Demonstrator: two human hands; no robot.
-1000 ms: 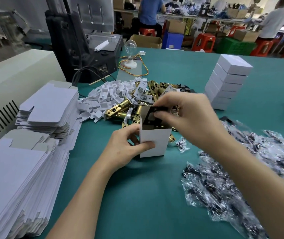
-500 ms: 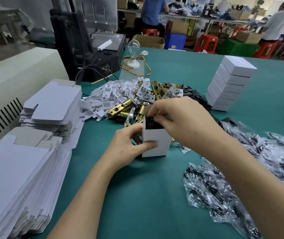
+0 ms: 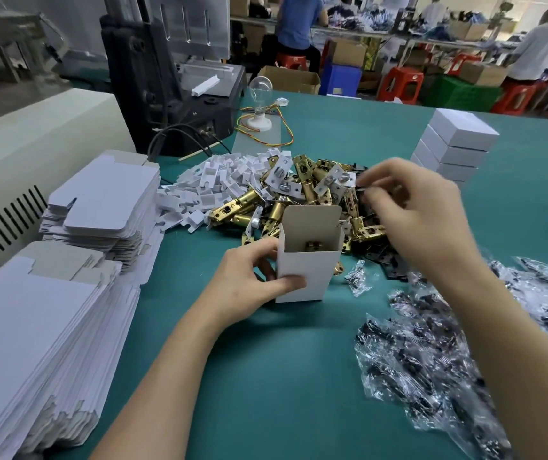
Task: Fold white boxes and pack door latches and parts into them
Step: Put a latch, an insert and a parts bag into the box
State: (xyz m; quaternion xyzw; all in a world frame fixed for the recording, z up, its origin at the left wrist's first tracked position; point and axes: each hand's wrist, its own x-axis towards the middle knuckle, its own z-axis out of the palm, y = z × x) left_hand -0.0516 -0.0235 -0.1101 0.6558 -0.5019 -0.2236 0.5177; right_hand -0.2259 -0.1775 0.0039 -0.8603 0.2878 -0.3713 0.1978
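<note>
right hand (image 3: pixel 422 207) just out of box (image 3: pixel 306 270), now over latch pile (image 3: pixel 302 194) beyond grip. fingers curled, blurry, can't tell if holding anything. left hand (image 3: pixel 252 283) still clamps box upright, brass latch (image 3: pixel 314 245) inside. next part incoming, I guess

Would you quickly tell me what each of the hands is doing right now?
Left hand: grips the upright white cardboard box, top flap open.
Right hand: blurred, fingers curled above the heap of brass latches; cannot tell whether it holds anything.
</note>
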